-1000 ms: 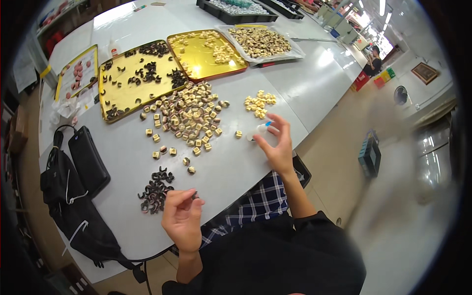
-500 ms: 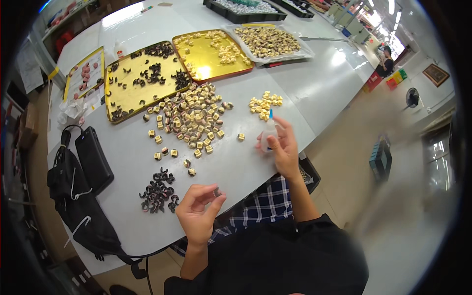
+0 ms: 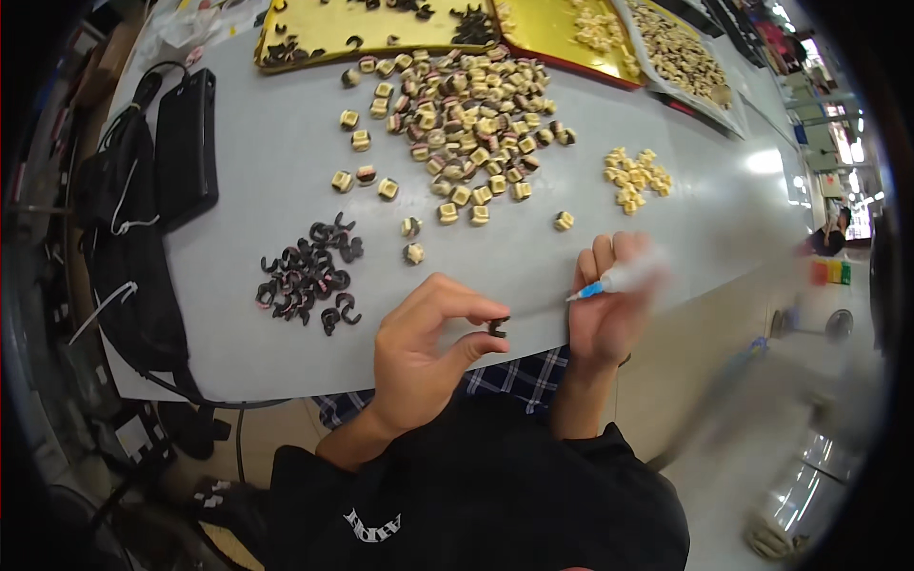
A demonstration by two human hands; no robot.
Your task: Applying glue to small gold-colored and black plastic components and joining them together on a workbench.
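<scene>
Between the thumb and forefinger of my left hand (image 3: 419,357) is a small dark C-shaped piece (image 3: 497,327), held above the front edge of the table. Beside it, my right hand (image 3: 602,319) grips a small translucent squeeze bottle (image 3: 628,275), tipped so its blue nozzle points left toward the dark piece, without touching it. Motion blurs part of the bottle and the right fingers. A heap of similar dark C-shaped pieces (image 3: 307,271) lies to the left. Beyond my hands spreads a large pile of cream-and-dark blocks (image 3: 466,128). Small cream pieces (image 3: 633,179) sit to the right.
Yellow trays (image 3: 381,30) with dark and cream pieces line the far side, beside a lined tray (image 3: 681,57) full of small pieces. A black power bank (image 3: 188,143) and a black bag (image 3: 133,276) occupy the table's left side.
My view has shifted. The two hands have come closer together. The bottle has turned from nozzle-up to nozzle-left, and the dark piece now shows clearly at my left fingertips.
</scene>
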